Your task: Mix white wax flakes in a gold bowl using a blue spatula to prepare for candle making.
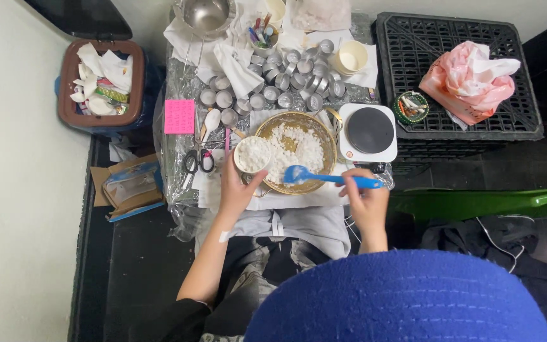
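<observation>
Small metal tins [286,79] crowd behind the golden bowl [324,136], hotplate [369,130] at its right. Left hand [237,190] grips a cup [252,155] of white flakes over the bowl's left rim. Right hand [367,201] pinches the blue spatula [324,177], lying crosswise, blade pointing left over the bowl's near rim.

Left hand [235,190] grips a small white cup [252,155] heaped with white flakes, held at the rim of the gold bowl [324,142], which holds more of the same flakes. Right hand [367,201] pinches the handle of a blue spoon [324,178], its scoop over the bowl's near edge. Just right of the bowl sits a white hot plate [368,132] with a black round top. Behind the bowl, a crowd of little metal tins [286,79]. Scissors [198,161] lie left of the cup, a pink sticky note [180,116] beyond them. Far left, a brown bin [64,82] stuffed with paper; far right, a black crate [400,50] carrying a pink bag [470,79].
</observation>
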